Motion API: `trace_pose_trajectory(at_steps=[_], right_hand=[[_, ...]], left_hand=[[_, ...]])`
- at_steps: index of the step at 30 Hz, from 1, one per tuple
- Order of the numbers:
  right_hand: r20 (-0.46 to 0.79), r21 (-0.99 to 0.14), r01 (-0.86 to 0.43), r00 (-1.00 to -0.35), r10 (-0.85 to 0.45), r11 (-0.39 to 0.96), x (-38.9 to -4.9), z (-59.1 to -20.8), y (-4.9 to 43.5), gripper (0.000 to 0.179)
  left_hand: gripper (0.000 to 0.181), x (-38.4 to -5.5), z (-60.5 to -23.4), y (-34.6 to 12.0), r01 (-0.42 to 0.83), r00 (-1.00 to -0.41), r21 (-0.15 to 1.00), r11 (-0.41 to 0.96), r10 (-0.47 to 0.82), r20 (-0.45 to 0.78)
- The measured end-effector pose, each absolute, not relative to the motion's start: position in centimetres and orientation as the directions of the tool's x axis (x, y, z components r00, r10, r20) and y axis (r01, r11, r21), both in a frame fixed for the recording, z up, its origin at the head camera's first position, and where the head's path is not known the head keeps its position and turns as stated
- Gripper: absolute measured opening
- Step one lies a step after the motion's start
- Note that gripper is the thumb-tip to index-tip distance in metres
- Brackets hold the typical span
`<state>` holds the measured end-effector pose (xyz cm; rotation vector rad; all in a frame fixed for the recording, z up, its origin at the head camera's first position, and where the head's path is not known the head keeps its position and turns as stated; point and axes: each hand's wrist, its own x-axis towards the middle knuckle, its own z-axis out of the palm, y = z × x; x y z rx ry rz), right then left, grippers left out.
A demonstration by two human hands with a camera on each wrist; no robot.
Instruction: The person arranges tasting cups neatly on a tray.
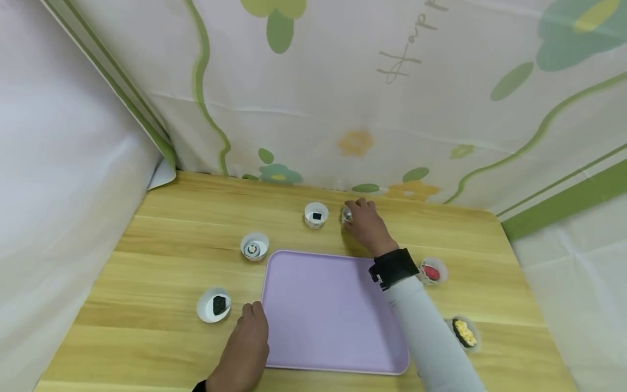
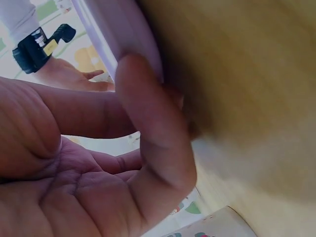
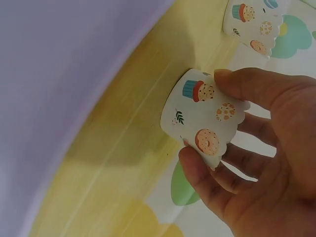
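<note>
I judge this cup handling: my half-closed right hand [image 1: 368, 224] grips the paper cup [image 3: 197, 118], my curled left hand [image 1: 246, 344] pinches the tray [image 1: 333, 310], and moving requires light pressure.

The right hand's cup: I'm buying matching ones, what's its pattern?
The cup is white with cupcake, doughnut and leaf prints, clearest in the right wrist view.

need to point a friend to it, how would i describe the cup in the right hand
Find the purple tray, then look beyond its far edge, toward the curtain. The wanted cup is just right of a neighbouring cup holding a black square. Of all the cups, only this one is gripped, by the right hand.
</note>
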<state>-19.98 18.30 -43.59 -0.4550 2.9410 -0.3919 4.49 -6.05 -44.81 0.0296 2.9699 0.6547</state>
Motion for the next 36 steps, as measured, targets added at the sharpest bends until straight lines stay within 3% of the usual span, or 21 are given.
trace_pose_trajectory(at_steps=[7, 18, 24, 36], right_hand=[[-0.054, -0.274, -0.299, -0.944, -0.325, 0.914, -19.7, -42.8, 18.1, 0.052], [0.051, -0.279, -0.339, -0.939, -0.339, 0.899, -18.2, -40.5, 16.6, 0.054], [0.128, -0.271, -0.439, -0.898, -0.420, 0.856, -16.0, -38.9, 15.0, 0.053], [0.131, -0.271, -0.601, -0.797, -0.589, 0.752, -11.0, -38.1, 10.7, 0.053]], left_hand=[[0.033, 4.6, -45.0, -6.3, 0.084, -0.996, 0.425, 0.901, 0.077, 0.035], [0.032, 4.8, -45.0, -6.6, 0.049, -0.998, 0.457, 0.888, 0.065, -0.020], [0.033, 4.8, -44.8, -6.7, 0.017, -0.996, 0.459, 0.888, 0.054, -0.068], [0.039, 5.1, -45.1, -7.2, 0.026, -0.996, 0.458, 0.889, 0.063, -0.067]])
